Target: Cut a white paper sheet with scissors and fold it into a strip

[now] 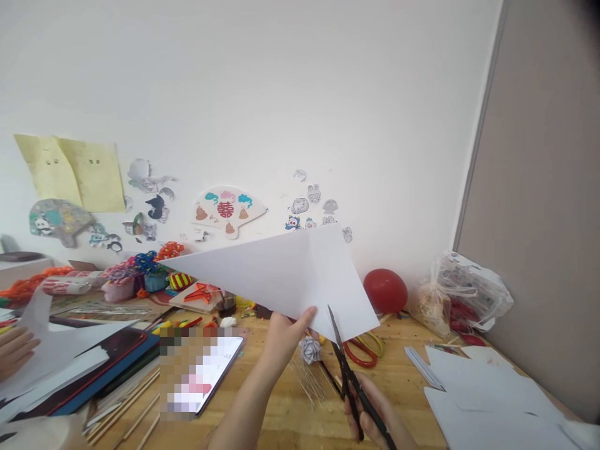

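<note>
Hazards, as judged from this moment: folded white paper (pixel 281 275) is held in the air above the tabletop (pixel 281 415) and supported only at its lower edge, so the sheet may sag or swing as the blades bite, sending a cut off line or tearing the fold; the thumb of the left hand (pixel 284 334) lies near the blades of the black scissors (pixel 347 369), so a hurried closing stroke could nick it; layers of the fold may slip against one another if the pinch slackens; an offcut could drop among the thin sticks (pixel 309 382) and the small paper flower (pixel 310 349) below, near the red-handled scissors (pixel 359 354). Left grip: pressed together on the paper's lower edge, thumb on the near face, fingers hidden behind the sheet; paper tilted, long point reaching to the left, well clear of the tabletop. Right grip: right hand (pixel 375 417) closed round the handles of the black scissors, low in the view and partly cut off by the frame; blades parted only a little, tips upward, one tip overlapping the paper's lower edge just beside the left thumb; whether the blades straddle the sheet cannot be told. Nearby: phone (pixel 213 375) lying on the tabletop left of the forearm; loose white sheets (pixel 482 400) at the right; red balloon (pixel 385 290) behind, by the wall; another person's hand (pixel 14 350) at the far left edge, on separate paper.
</note>
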